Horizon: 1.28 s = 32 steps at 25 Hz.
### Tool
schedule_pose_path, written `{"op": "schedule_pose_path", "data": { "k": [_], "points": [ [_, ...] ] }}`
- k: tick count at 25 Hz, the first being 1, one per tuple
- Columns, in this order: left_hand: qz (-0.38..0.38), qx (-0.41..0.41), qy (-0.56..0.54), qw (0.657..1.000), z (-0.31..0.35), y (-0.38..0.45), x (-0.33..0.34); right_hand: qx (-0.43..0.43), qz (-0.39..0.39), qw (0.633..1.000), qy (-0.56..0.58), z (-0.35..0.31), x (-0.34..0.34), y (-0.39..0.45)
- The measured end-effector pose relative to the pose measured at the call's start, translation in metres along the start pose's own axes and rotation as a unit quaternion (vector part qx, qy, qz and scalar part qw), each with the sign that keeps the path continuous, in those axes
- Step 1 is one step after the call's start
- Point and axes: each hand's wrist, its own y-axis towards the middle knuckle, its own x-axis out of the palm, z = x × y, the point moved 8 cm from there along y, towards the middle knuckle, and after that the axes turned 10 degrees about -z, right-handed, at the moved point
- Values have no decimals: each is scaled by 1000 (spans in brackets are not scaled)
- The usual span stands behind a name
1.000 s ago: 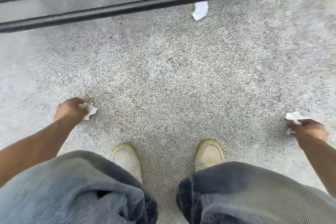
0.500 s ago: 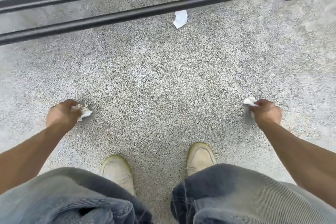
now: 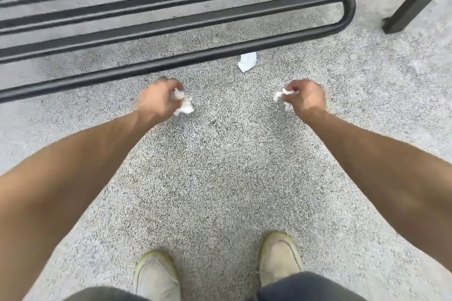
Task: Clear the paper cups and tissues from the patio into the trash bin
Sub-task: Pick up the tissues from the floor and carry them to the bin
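From the head view, the left hand (image 3: 156,100) grips a crumpled tissue (image 3: 184,105) and the right hand (image 3: 305,98) grips a second crumpled tissue (image 3: 285,98), both held out over the pebbled patio floor (image 3: 225,166). A third tissue (image 3: 247,61) lies on the floor just beside the black metal bench (image 3: 171,24), ahead of the hands and the two pale shoes (image 3: 278,256).

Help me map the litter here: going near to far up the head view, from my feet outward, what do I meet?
Shoes → the hands, level with each other, left hand gripping a crumpled tissue, right hand gripping another tissue → loose tissue on the ground → black metal bars.
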Motion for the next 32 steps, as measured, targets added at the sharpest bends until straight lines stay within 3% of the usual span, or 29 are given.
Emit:
{"op": "schedule_pose_path", "data": {
  "k": [4, 9, 14, 17, 19, 23, 26, 28, 32],
  "points": [
    [-41, 4, -29, 999, 41, 55, 16, -35, -19, 998, -46, -43, 15, 43],
    [-37, 43, 5, 998, 72, 104, 39, -51, -44, 996, -62, -62, 35, 94],
    [-22, 36, 92, 995, 65, 124, 54, -81, -97, 978, -168, -81, 61, 133],
    [-22, 31, 24, 999, 58, 126, 61, -81, -60, 960, -260, -84, 66, 140],
    [-6, 7, 13, 1000, 51, 127, 64, -77, -34, 965, -248, -82, 67, 138],
    [11, -17, -6, 1000, 51, 116, 59, -63, -28, 980, -185, -78, 67, 115],
    [-20, -20, -3, 1000, 59, 79, 57, -73, -67, 972, -214, -73, 63, 66],
    [-41, -14, 2, 999, 70, 38, 48, -61, -93, 971, -209, -68, 48, 20],
    [-79, -13, -2, 997, 109, -42, 9, -55, -73, 982, -163, -77, -19, -75]
  ]
}}
